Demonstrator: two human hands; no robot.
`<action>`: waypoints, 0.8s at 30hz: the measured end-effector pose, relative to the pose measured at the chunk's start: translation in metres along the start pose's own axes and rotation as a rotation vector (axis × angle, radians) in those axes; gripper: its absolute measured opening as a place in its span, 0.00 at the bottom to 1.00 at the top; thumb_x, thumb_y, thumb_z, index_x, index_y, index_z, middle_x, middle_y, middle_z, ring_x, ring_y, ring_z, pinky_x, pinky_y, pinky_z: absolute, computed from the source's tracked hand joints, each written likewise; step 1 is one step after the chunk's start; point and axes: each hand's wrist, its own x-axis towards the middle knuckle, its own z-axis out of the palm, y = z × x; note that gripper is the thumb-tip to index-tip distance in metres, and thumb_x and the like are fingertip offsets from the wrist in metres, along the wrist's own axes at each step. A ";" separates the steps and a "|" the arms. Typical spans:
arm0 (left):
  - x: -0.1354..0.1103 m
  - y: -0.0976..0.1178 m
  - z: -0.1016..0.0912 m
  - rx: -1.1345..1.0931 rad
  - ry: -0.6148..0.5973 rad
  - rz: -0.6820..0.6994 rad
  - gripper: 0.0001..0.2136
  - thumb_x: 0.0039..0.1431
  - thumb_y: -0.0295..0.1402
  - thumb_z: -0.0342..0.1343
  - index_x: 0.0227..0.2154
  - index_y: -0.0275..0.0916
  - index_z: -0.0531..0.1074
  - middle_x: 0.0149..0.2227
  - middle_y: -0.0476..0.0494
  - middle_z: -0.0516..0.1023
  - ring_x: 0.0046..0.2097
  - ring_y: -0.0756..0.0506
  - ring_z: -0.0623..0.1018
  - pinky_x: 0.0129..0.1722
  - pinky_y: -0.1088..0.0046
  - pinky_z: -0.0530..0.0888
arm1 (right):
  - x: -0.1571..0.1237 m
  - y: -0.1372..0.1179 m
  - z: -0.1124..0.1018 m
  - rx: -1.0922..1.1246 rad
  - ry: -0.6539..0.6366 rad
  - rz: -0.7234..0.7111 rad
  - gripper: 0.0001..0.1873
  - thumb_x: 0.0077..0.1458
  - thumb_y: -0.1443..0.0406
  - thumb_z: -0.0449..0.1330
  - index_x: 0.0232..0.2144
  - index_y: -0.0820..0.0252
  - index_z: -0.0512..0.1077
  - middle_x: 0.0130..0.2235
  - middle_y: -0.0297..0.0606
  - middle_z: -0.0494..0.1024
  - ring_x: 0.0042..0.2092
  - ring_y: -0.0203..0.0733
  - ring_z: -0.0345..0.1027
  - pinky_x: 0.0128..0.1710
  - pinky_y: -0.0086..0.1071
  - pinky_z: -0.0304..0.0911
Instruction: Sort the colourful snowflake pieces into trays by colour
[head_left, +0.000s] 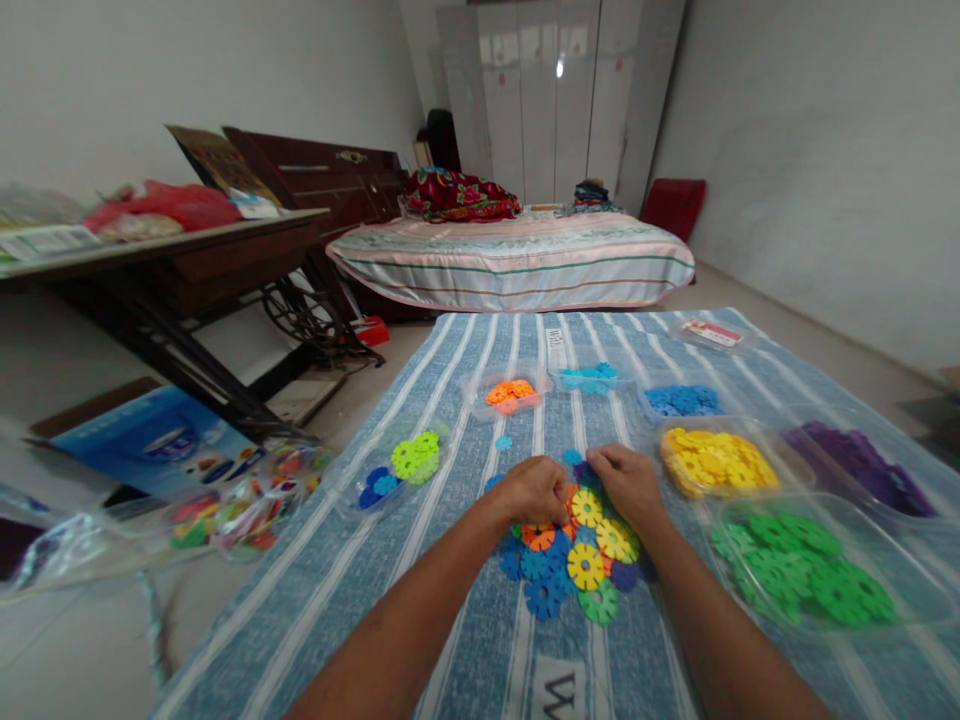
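My left hand (534, 490) and my right hand (630, 482) rest side by side on a pile of coloured snowflake-shaped plastic discs (574, 565) lying on a blue striped cloth (420, 560). Both hands have their fingers curled and pinched together at the pile's far edge, where orange, yellow and purple discs meet. What the fingertips hold is hidden between them. Blue, yellow, orange and green discs spread out toward me from under the hands.
Clear trays of sorted discs ring the pile: green (806, 570), yellow (716, 460), purple (862, 465), blue (682, 400), cyan (592, 378), orange (510, 392), lime with blue (409, 462). A plastic bag of discs (247, 505) lies left. A dark table (172, 260) and a bed (517, 260) stand beyond.
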 end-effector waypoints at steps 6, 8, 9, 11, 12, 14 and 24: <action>-0.001 -0.010 -0.005 -0.350 0.032 0.030 0.04 0.36 0.28 0.57 0.17 0.34 0.69 0.16 0.55 0.66 0.21 0.54 0.65 0.21 0.81 0.60 | 0.000 -0.001 -0.001 -0.003 -0.004 0.000 0.19 0.49 0.54 0.51 0.19 0.59 0.72 0.21 0.33 0.71 0.26 0.37 0.63 0.28 0.28 0.56; -0.003 -0.014 -0.009 -0.419 0.049 0.027 0.04 0.35 0.29 0.57 0.17 0.34 0.68 0.16 0.55 0.67 0.21 0.54 0.66 0.20 0.81 0.60 | 0.000 -0.002 -0.001 -0.004 -0.007 0.008 0.19 0.49 0.54 0.51 0.19 0.59 0.72 0.22 0.33 0.71 0.26 0.37 0.64 0.27 0.28 0.56; -0.005 -0.016 -0.012 -0.444 0.057 0.016 0.04 0.35 0.29 0.57 0.17 0.34 0.68 0.16 0.55 0.67 0.21 0.54 0.67 0.20 0.81 0.61 | -0.001 -0.003 -0.001 -0.007 -0.010 0.012 0.19 0.49 0.54 0.51 0.19 0.59 0.73 0.22 0.33 0.71 0.26 0.37 0.64 0.27 0.28 0.56; -0.008 -0.019 -0.017 -0.487 0.087 -0.011 0.04 0.35 0.28 0.56 0.17 0.34 0.67 0.15 0.54 0.67 0.20 0.54 0.67 0.20 0.81 0.61 | -0.001 -0.003 -0.001 -0.016 -0.016 0.017 0.19 0.50 0.54 0.51 0.20 0.59 0.73 0.22 0.33 0.71 0.26 0.36 0.64 0.27 0.28 0.55; -0.009 -0.020 -0.020 -0.505 0.113 -0.022 0.04 0.35 0.27 0.56 0.17 0.34 0.67 0.14 0.54 0.66 0.19 0.54 0.67 0.19 0.81 0.60 | -0.001 -0.002 -0.001 -0.022 -0.017 0.016 0.19 0.50 0.54 0.51 0.20 0.59 0.73 0.22 0.33 0.71 0.26 0.36 0.63 0.27 0.28 0.55; -0.009 -0.022 -0.029 -0.543 0.202 -0.053 0.04 0.36 0.26 0.57 0.16 0.34 0.66 0.12 0.54 0.65 0.18 0.55 0.66 0.18 0.81 0.60 | -0.001 -0.001 0.000 -0.030 -0.017 0.009 0.19 0.50 0.54 0.51 0.20 0.59 0.73 0.21 0.33 0.71 0.26 0.36 0.63 0.27 0.28 0.55; 0.003 -0.020 -0.063 -1.039 0.660 -0.169 0.08 0.46 0.33 0.56 0.27 0.33 0.68 0.22 0.48 0.73 0.21 0.56 0.70 0.19 0.83 0.64 | -0.001 0.000 -0.001 -0.014 -0.018 -0.006 0.19 0.50 0.54 0.51 0.20 0.59 0.73 0.22 0.33 0.72 0.26 0.37 0.63 0.27 0.28 0.55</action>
